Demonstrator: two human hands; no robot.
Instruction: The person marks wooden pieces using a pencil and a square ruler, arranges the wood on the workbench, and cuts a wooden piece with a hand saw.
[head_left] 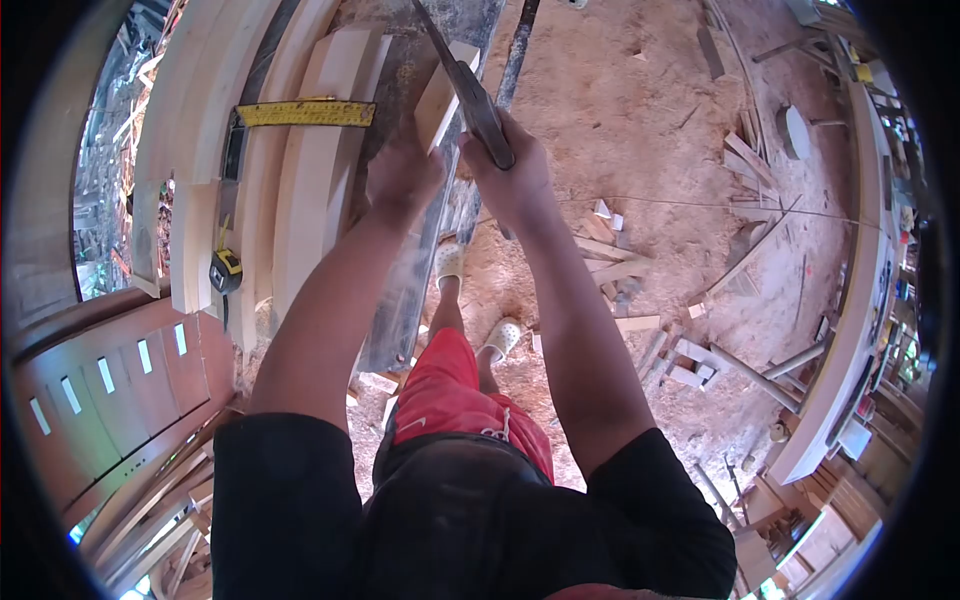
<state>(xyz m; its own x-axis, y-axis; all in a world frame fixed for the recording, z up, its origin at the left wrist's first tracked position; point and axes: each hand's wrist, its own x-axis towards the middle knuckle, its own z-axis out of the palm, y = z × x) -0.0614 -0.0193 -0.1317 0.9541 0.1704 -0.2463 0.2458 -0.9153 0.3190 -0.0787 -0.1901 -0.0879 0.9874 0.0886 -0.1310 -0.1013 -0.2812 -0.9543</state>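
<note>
My right hand (pixel 515 175) is wrapped round the handle of a dark, long-bladed tool (pixel 484 118). Its narrow blade is seen nearly edge-on and points up and away to the left; whether it is a machete or a saw I cannot tell. My left hand (pixel 403 178) is closed on the near end of a pale wood piece (pixel 440 98), just left of the tool. Under that piece is a dark workbench (pixel 395 330). Long planed boards (pixel 322 180) lie beside my left hand, with a yellow ruler-like strip (pixel 305 113) across them.
A tape measure (pixel 227 270) hangs by the boards at left. Wood offcuts (pixel 615 260) and sawdust cover the floor around my feet. A long timber beam (pixel 840 300) runs along the right side, and a slatted wooden panel (pixel 125 385) stands at lower left.
</note>
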